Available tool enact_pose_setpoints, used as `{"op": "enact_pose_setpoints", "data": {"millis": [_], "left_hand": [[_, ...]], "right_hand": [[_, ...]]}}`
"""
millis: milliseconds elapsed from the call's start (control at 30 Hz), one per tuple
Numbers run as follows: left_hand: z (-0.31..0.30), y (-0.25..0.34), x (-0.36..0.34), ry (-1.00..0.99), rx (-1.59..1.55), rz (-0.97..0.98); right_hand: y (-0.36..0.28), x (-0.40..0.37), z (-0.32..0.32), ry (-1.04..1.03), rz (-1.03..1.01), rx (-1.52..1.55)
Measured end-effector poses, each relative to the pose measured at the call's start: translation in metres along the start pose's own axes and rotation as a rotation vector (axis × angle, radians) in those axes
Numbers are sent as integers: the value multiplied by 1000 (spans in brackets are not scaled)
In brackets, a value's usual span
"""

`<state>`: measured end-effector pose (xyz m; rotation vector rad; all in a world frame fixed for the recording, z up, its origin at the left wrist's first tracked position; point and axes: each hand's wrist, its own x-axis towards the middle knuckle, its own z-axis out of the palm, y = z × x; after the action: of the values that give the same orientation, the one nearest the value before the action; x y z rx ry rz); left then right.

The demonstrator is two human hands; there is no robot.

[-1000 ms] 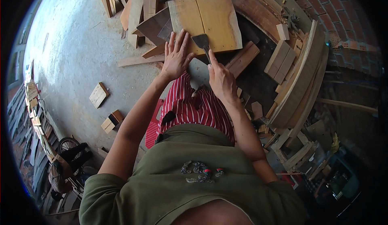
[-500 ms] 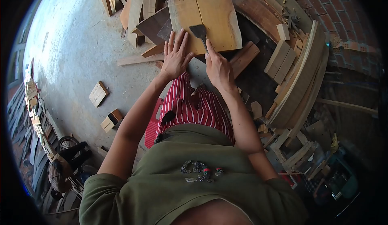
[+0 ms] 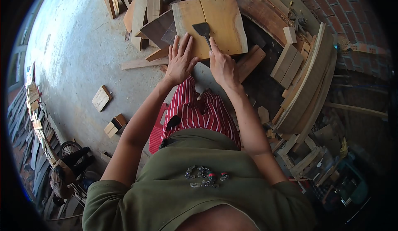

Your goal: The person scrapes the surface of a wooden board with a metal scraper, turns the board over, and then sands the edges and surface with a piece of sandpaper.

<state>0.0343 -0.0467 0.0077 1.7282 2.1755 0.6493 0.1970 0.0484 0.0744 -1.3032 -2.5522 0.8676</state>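
Note:
A square, yellowish wooden board (image 3: 224, 27), with a seam across it and small holes along its edges, lies tilted on other wood before me. My left hand (image 3: 180, 63) is laid on its near-left edge, fingers stretched out and slightly apart. In my right hand (image 3: 224, 67) is the handle of a dark scraper (image 3: 202, 29) with a wide, flared blade. That blade rests on or just over the board's left half; contact is hard to make out. Part of the handle is hidden by my fingers.
Dark planks (image 3: 159, 30) stick out left of the board. Wood blocks (image 3: 287, 65) and long curved boards (image 3: 306, 86) are stacked at right, by a brick wall (image 3: 344, 15). Two small wood pieces (image 3: 101, 98) lie on the concrete floor (image 3: 78, 52). A person (image 3: 62, 181) is at lower left.
The scraper's blade has shifted slightly left and away from me across the board, and my right hand has moved a little left with it. My left hand stays on the board's edge.

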Motion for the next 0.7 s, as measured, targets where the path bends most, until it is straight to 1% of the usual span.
{"op": "enact_pose_setpoints", "data": {"millis": [67,133,267,333,467,533,700], "left_hand": [[-1,0,0,-4,9,-15],[0,0,-1,10,-4,6],[1,-1,-2,11,8,10],[1,-1,-1,4,7,7],[-2,1,-1,-9,-8,-2],[-3,2,0,1,15,7],[-3,3,-1,-8,28,15]], "right_hand": [[0,-8,-2,-11,-11,-17],[-1,-19,-5,-32,23,34],[-4,4,-5,-51,44,25],[-4,20,-2,-18,4,64],[-4,7,-7,-35,-8,26],[-5,-5,-10,-69,39,9],[-2,30,-3,-25,2,46]]}}
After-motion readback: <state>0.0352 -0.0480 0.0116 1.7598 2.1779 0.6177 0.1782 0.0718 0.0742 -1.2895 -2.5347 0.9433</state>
